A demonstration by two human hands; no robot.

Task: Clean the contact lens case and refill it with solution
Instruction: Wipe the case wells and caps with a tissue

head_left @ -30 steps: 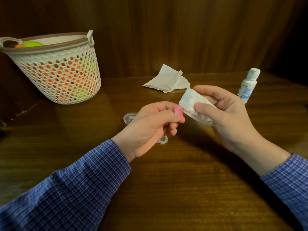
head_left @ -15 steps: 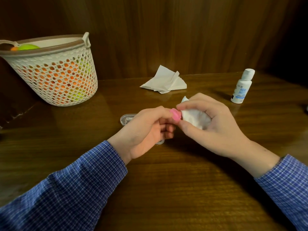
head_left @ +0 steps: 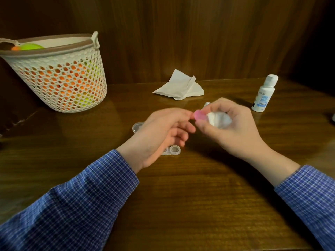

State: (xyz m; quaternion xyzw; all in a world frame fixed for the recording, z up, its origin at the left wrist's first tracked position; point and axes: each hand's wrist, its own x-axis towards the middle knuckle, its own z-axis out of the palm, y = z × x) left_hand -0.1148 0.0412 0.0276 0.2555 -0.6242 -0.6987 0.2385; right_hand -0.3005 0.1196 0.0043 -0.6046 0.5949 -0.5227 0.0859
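My left hand [head_left: 163, 131] pinches a small pink lens-case cap [head_left: 199, 115] at its fingertips; the lower fingers hang loose and the hand is blurred. My right hand [head_left: 233, 127] grips a wadded white tissue [head_left: 218, 119] and presses it against the cap, thumb just under it. The clear lens case base [head_left: 173, 150] lies on the wooden table [head_left: 181, 196], partly hidden under my left hand. A clear cap [head_left: 137, 126] lies on the table behind my left hand. The white solution bottle [head_left: 264, 95] stands capped at the right.
A crumpled pile of white tissues [head_left: 181, 87] lies at the back of the table near the wood wall. A white perforated basket [head_left: 59, 78] holding orange and green things stands at the back left.
My hands came together, and the tissue went from held apart to pressed against the pink cap. My left hand's lower fingers have loosened, uncovering more of the clear case base.
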